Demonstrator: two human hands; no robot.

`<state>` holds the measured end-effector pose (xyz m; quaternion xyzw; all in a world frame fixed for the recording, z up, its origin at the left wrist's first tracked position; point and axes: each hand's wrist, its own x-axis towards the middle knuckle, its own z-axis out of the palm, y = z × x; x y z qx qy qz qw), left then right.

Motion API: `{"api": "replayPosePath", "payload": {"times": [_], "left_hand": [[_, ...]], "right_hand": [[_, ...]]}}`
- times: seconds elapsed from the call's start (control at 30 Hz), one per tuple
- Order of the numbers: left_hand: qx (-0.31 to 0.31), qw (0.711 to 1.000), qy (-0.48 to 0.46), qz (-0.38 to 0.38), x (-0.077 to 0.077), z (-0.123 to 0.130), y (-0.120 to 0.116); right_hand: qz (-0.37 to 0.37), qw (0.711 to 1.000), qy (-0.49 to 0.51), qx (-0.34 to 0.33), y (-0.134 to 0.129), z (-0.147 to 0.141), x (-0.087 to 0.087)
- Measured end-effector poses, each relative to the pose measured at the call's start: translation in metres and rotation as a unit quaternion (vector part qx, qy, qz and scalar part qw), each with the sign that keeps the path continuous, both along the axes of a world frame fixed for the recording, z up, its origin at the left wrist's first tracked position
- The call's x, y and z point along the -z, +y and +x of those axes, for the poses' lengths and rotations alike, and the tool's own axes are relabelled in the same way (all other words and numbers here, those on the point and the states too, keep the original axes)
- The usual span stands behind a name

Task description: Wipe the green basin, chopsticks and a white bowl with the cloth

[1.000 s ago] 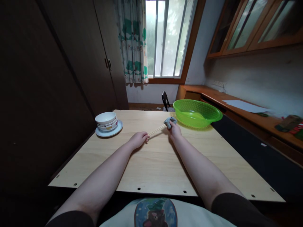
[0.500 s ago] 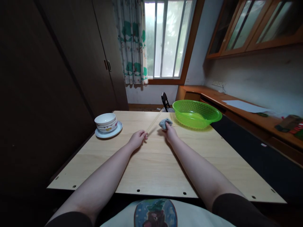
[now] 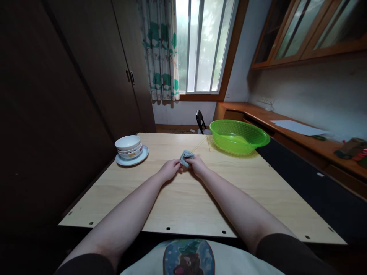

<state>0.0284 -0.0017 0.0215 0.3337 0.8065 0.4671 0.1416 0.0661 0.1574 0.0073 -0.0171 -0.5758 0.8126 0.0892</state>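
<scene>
My left hand is closed on the near end of a pair of thin chopsticks. They point away from me to the right, above the table, and their near part is hidden by the cloth. A grey-blue cloth is wrapped round the chopsticks close to my left fingertips. My right hand grips this cloth, thumb on top. Both hands nearly touch over the middle of the table. More chopsticks lie on the table beside the green basin.
Several stacked white bowls stand on a plate at the table's left. The light wooden table has small holes along its near edge. A black chair is behind it, a wooden desk to the right.
My right hand has brought the cloth left and nearer, onto the chopsticks beside my left hand. The chopsticks have swung so that their far ends point further right.
</scene>
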Motion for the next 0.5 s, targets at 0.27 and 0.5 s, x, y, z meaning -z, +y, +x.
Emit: {"api": "replayPosePath", "payload": {"times": [0.27,0.5], "left_hand": [[0.002,0.996,0.061,-0.069,-0.010,-0.003,-0.007],[0.014,0.992,0.080,-0.094,-0.010,-0.005,-0.010]], "right_hand": [[-0.092,0.984,-0.005,0.152,0.040,-0.013,-0.007],[-0.158,0.955,-0.030,0.248,0.074,-0.020,-0.006]]}}
